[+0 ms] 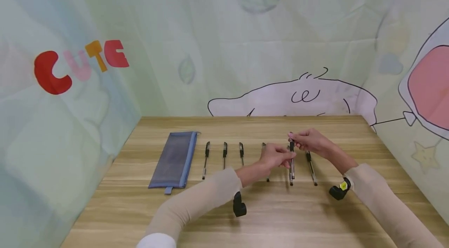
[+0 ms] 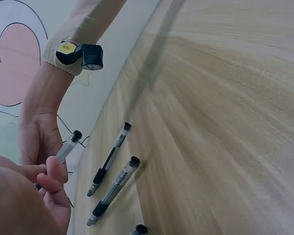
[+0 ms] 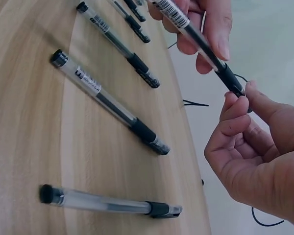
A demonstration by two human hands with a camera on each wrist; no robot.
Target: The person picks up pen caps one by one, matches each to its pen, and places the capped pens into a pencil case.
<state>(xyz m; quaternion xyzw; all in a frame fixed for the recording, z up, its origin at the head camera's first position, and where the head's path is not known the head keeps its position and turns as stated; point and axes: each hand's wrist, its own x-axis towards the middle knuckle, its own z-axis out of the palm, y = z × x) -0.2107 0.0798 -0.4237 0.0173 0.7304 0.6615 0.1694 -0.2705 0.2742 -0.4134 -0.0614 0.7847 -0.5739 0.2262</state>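
Observation:
Both hands hold one clear-barrelled gel pen [image 3: 201,46] with a black grip, raised above the table. My left hand [image 1: 275,156] pinches its barrel between thumb and fingers. At the pen's capped end, my right hand [image 1: 312,140] pinches with thumb and fingertips. The barrel's black end plug shows in the left wrist view, where the pen [image 2: 67,149] sticks out past the left fingers. Beneath it on the table lies a similar pen [image 1: 290,181], with another pen [image 1: 311,166] to its right. The left hand partly covers a further pen [image 1: 268,179].
Further left, a row of similar pens [image 1: 206,160] lies with caps toward the back. A blue-grey mesh zip pouch [image 1: 172,162] is at the left of the wooden table [image 1: 280,217]. Patterned curtains [image 1: 224,45] stand behind and beside the table.

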